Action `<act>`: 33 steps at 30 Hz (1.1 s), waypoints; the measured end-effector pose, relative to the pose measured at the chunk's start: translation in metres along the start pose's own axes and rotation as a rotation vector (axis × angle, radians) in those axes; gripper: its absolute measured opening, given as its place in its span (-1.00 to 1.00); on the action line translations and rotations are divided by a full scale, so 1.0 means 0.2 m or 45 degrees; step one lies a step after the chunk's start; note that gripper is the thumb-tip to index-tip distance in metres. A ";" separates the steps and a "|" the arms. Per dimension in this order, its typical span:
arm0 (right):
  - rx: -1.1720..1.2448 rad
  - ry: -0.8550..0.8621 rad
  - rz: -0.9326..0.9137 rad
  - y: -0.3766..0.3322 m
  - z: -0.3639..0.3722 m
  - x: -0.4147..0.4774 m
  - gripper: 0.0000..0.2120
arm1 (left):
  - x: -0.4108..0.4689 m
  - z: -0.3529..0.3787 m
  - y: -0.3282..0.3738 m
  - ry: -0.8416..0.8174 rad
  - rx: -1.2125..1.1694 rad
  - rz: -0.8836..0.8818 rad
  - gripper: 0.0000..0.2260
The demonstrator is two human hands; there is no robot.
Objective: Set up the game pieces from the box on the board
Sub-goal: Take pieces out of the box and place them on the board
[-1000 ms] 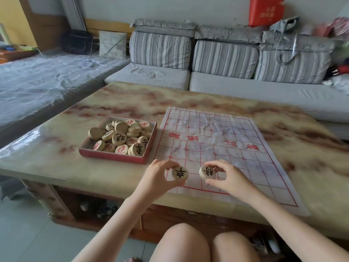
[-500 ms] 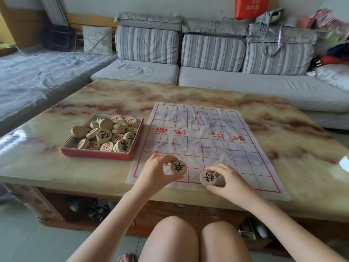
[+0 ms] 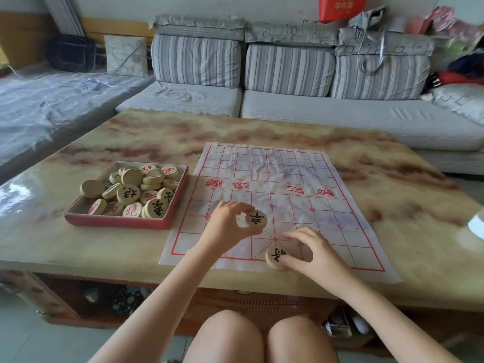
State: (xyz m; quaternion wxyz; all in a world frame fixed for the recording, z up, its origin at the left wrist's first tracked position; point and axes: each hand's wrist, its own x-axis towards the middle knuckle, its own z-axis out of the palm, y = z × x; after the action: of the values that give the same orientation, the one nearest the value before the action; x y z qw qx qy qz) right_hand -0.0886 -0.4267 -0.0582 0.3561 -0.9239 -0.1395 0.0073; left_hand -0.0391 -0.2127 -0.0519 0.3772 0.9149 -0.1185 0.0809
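resting under right hand (image 3: 310, 254) fingertips on board (image 3: 309, 179): piece (image 3: 275, 256)

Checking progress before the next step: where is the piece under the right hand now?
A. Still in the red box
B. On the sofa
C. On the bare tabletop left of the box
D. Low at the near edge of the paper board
D: the right hand holds a black-marked piece at the paper board's near red border, apart from the red box.

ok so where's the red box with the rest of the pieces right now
In the head view, the red box sits on the marble table, just left of the paper board, up and left of the left hand.
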 end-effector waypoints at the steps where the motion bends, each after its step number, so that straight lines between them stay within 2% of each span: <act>1: 0.035 0.030 0.010 0.01 -0.02 0.00 -0.60 | 0.04 0.02 0.01 0.000 -0.006 -0.001 -0.53; 5: 0.095 0.099 0.044 0.04 -0.06 0.02 -0.70 | 0.21 0.12 0.03 0.012 -0.005 -0.010 -0.53; 14: 0.075 0.115 0.026 0.12 -0.07 0.04 -0.72 | 0.40 0.26 0.00 -0.046 0.082 -0.139 -0.50; 21: 0.052 0.087 0.011 0.11 -0.06 0.08 -0.71 | 0.40 0.27 -0.01 -0.027 0.094 -0.112 -0.45; 24: 0.065 0.060 -0.003 0.08 -0.06 0.10 -0.71 | 0.36 0.23 -0.06 0.012 0.064 -0.092 -0.46; 28: 0.151 0.041 -0.003 0.01 -0.03 0.16 -0.70 | 0.28 0.08 -0.15 0.069 0.071 -0.100 -0.56; 33: 0.278 -0.025 -0.019 -0.14 0.06 0.26 -0.72 | 0.18 -0.21 -0.24 0.276 0.136 -0.103 -0.65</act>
State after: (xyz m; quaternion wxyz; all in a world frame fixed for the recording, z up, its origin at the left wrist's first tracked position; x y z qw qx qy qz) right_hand -0.0461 -0.3861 -0.0443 0.4531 -0.8785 -0.1483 0.0286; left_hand 0.0050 -0.1560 -0.0457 0.3415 0.9236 -0.0357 0.1704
